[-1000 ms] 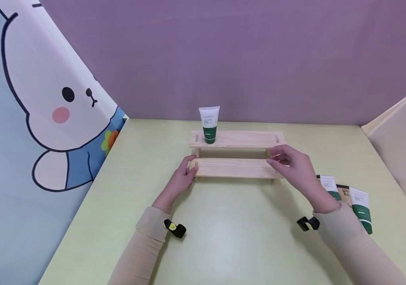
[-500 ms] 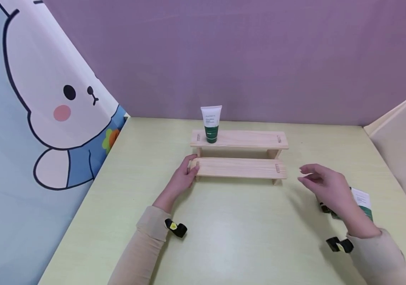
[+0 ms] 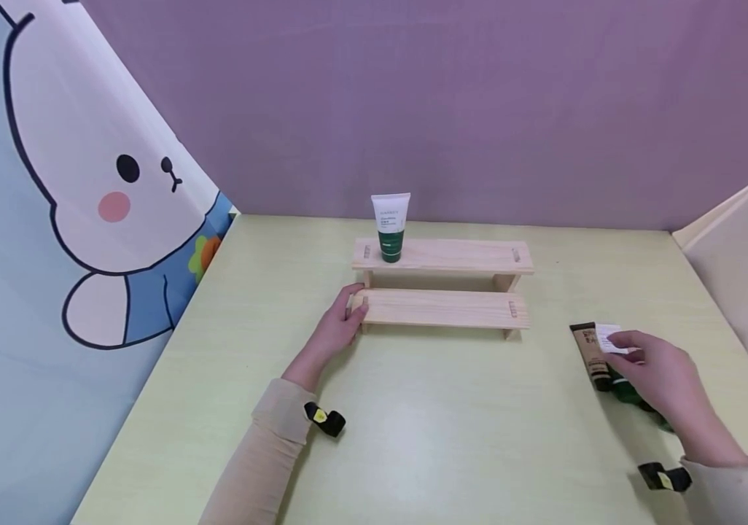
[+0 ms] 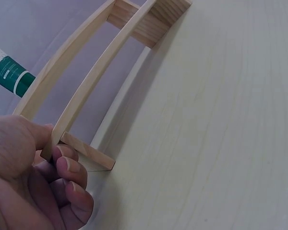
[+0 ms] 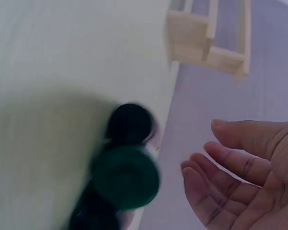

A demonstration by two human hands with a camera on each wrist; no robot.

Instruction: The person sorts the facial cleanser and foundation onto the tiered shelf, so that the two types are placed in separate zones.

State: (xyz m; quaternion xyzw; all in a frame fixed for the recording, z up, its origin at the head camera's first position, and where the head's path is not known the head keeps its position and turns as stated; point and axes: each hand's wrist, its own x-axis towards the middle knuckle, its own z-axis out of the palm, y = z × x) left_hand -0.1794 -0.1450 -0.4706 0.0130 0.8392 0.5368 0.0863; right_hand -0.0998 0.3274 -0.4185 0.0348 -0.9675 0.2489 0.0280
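A two-step wooden shelf (image 3: pixel 439 308) stands on the table, its left end held by my left hand (image 3: pixel 334 327). In the left wrist view, the thumb lies on the lower board (image 4: pixel 93 72) and curled fingers (image 4: pixel 72 165) are under it. A white and green squeeze tube (image 3: pixel 391 227) stands cap down on the upper step at left. My right hand (image 3: pixel 665 372) is over the tubes lying at right, partly hiding a white and green tube (image 3: pixel 606 335). Its loosely bent fingers hold nothing in the right wrist view, apart from the green cap (image 5: pixel 127 177).
A brown tube (image 3: pixel 590 356) with a black cap lies left of the right hand; other tubes there are mostly hidden. A purple cloth (image 3: pixel 479 109) rises behind the table (image 3: pixel 426 437). A rabbit-print cloth (image 3: pixel 118 240) hangs at left.
My right hand has let go of the shelf's right end and moved right and toward the front, over the lying tubes. The left hand keeps its grip on the shelf.
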